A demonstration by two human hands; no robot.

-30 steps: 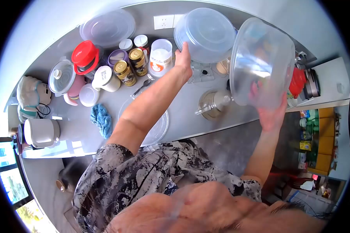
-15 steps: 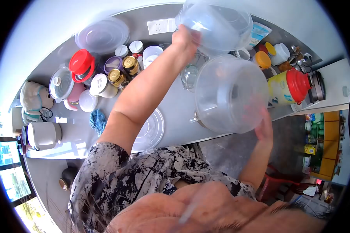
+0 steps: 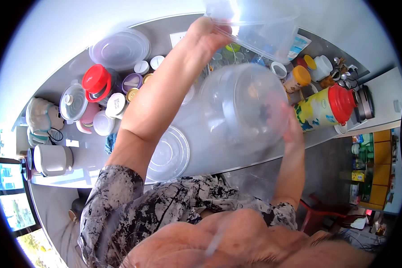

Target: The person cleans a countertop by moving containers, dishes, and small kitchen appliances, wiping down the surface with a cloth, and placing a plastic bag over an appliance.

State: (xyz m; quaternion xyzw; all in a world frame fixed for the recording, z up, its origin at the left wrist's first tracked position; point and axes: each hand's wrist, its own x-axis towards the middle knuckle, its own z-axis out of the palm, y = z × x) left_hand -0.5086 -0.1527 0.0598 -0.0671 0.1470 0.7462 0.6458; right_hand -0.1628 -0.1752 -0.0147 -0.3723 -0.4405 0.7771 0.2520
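My left hand (image 3: 210, 35) grips the rim of a clear plastic tub (image 3: 259, 33), raised and tilted at the back of the counter. A second clear tub (image 3: 241, 107), smeared by motion, is held over the counter by my right hand (image 3: 286, 123), whose fingers show through the plastic at its right side. The two tubs are apart. Behind and below the raised one stand glass items, partly hidden. A round clear lid (image 3: 169, 154) lies flat on the counter left of the second tub.
Jars, a red-lidded container (image 3: 96, 79) and a glass-lidded pot (image 3: 73, 103) stand at the left. A large lid (image 3: 120, 48) leans on the wall. A yellow flask with red top (image 3: 321, 107) lies at the right, beside an orange-lidded jar (image 3: 297, 79).
The raised tub has been lifted and tilted, uncovering glass items behind it. The second tub has moved left, away from the flask, and my right hand has moved with it.
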